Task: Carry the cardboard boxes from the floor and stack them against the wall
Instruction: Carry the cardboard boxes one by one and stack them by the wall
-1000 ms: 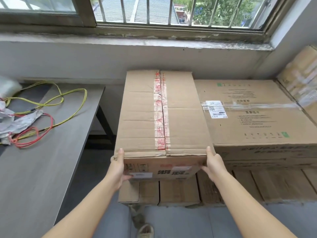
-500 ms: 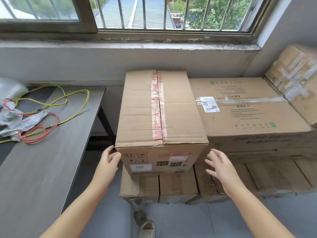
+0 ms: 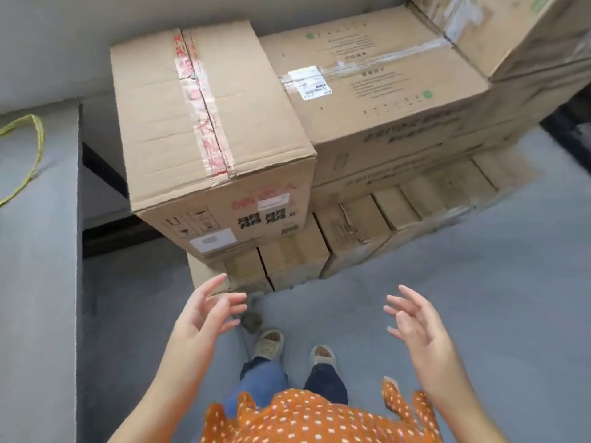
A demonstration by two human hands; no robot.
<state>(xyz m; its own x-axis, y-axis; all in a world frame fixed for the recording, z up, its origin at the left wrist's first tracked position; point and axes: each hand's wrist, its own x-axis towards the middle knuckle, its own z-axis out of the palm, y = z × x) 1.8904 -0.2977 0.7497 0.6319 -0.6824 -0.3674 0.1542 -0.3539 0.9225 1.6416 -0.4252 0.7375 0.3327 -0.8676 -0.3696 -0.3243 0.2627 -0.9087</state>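
Both hands are empty, held in the air with fingers spread and loosely bent: the left hand (image 3: pixel 204 310) hangs just in front of the low row of small cartons (image 3: pixel 287 260), the right hand (image 3: pixel 415 321) well out to the side over bare floor (image 3: pixel 479 282). Neither touches any cardboard.

The tall box (image 3: pixel 208 123) with the red-printed tape (image 3: pixel 204 113) sits ahead of and above the left hand, resting on that bottom row and pushed back toward the wall (image 3: pixel 80 43). Its long axis runs away from the hands, short labelled end facing the person, taped seam running lengthwise along the top. Beyond the right hand lies a wide flat box (image 3: pixel 383 81), touching the tall one on that side, with another box (image 3: pixel 518 30) up in the corner.

Judging by its bulk and crisp, undented edges, the tall box looks stiff and fairly weighty — a two-handed load. The best hold would probably be the two lower corners of the near end, or a palm flat on each long side; the tape and flaps are no place to pull. Plain cardboard should not be slippery. Whether its rear end actually touches the wall is hard to tell from this angle — the far edge appears close to it at least. It seems already stacked.

A grey table (image 3: pixel 38 251) with a yellow cable (image 3: pixel 36 145) stands beside the left arm.
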